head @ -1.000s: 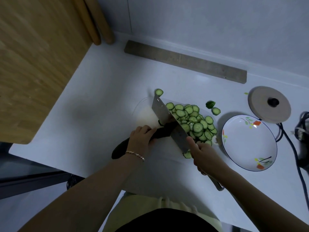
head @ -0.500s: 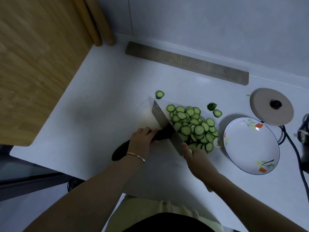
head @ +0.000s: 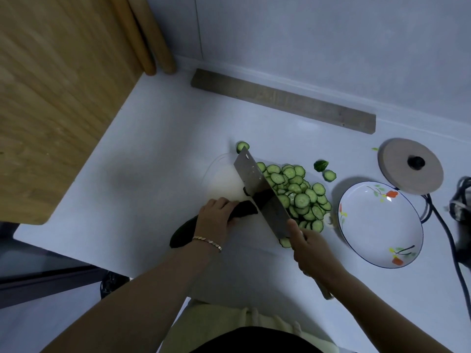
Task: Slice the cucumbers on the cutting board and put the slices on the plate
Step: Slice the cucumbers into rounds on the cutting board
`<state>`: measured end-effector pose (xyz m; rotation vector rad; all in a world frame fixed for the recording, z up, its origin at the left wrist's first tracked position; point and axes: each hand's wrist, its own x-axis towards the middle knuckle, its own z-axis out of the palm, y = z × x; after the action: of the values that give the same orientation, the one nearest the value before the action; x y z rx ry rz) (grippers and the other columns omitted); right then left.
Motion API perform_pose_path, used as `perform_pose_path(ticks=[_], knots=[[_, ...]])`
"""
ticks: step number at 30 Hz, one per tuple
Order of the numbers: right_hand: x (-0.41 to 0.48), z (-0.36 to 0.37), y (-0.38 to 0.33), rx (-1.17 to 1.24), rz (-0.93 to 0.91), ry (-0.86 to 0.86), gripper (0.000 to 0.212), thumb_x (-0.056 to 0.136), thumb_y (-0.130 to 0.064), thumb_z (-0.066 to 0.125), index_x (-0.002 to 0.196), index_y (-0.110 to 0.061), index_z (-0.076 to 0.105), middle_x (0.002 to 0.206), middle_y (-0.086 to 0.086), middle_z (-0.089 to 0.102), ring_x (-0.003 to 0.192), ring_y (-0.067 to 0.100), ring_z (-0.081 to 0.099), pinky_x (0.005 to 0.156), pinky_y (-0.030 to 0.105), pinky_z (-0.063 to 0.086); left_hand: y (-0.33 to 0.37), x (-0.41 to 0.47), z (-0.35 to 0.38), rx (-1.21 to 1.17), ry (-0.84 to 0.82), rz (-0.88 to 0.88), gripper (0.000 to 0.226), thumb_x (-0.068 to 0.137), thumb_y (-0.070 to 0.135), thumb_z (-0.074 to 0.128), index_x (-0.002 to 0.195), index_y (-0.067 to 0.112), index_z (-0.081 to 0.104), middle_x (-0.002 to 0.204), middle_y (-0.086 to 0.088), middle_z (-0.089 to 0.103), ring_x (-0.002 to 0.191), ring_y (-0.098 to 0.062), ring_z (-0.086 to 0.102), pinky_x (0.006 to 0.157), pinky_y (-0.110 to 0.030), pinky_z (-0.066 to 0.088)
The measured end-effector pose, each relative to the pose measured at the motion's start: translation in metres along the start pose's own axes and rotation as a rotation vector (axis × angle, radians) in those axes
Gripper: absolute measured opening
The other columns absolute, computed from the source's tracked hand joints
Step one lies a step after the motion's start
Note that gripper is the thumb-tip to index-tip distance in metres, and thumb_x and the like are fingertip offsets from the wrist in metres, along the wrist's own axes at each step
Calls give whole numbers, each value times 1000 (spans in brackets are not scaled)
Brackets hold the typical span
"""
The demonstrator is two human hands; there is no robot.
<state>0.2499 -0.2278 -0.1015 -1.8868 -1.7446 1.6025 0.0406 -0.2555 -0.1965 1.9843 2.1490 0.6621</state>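
Fingers (head: pixel 225 203) of the left grip (head: pixel 215 221) curl down over the dark cucumber (head: pixel 243 211), pinning it to the pale cutting board (head: pixel 224 179). The cucumber's uncut tail sticks out behind this grip, toward the person. The right grip (head: pixel 308 248) is closed round the handle of a broad knife (head: pixel 260 192), its thumb up against the near end of the blade. The blade runs away from this grip across the cucumber's cut end, tilted so that its flat face shows. Whether the edge touches the board cannot be told. Just right of the blade, beyond the right grip, lies the heap of slices (head: pixel 302 197) on the board, with one slice under the blade's near corner. The flowered plate (head: pixel 377 222) sits on the desk (head: pixel 153 149) just right of the heap and apart from both grips. A stray slice (head: pixel 240 147) lies at the blade's far corner, and an end piece (head: pixel 320 164) with another slice (head: pixel 329 175) lies past the heap. Compared with half a second ago, the blade's far corner now reaches the stray slice, where it then stopped short. The left grip holds the cucumber at the same spot, and the heap and plate are unmoved.
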Motion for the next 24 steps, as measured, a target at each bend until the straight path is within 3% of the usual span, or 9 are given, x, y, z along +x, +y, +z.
perform_pose_path(ticks=[7,14,24], knots=[[-2,0,-5,-132,1,-9,52,92,-56,35,60,-16,28,59,10,34,52,21,34,58,34,30,2,0,-1,-26,16,-2,35,75,37,46,87,14,70,76,-1,64,74,-16,51,56,-29,47],[-1,-3,1,-201,7,-15,53,93,-55,34,57,-17,26,52,4,32,46,17,30,55,31,28,1,0,2,-64,53,-13,35,76,38,47,87,14,71,75,-2,64,75,-13,39,57,-31,47],[-1,-3,-5,-156,-4,-31,52,92,-57,34,59,-18,26,57,6,30,48,17,28,55,31,25,1,0,1,-63,74,1,34,74,36,49,85,13,71,75,-2,64,75,-13,39,57,-31,48]])
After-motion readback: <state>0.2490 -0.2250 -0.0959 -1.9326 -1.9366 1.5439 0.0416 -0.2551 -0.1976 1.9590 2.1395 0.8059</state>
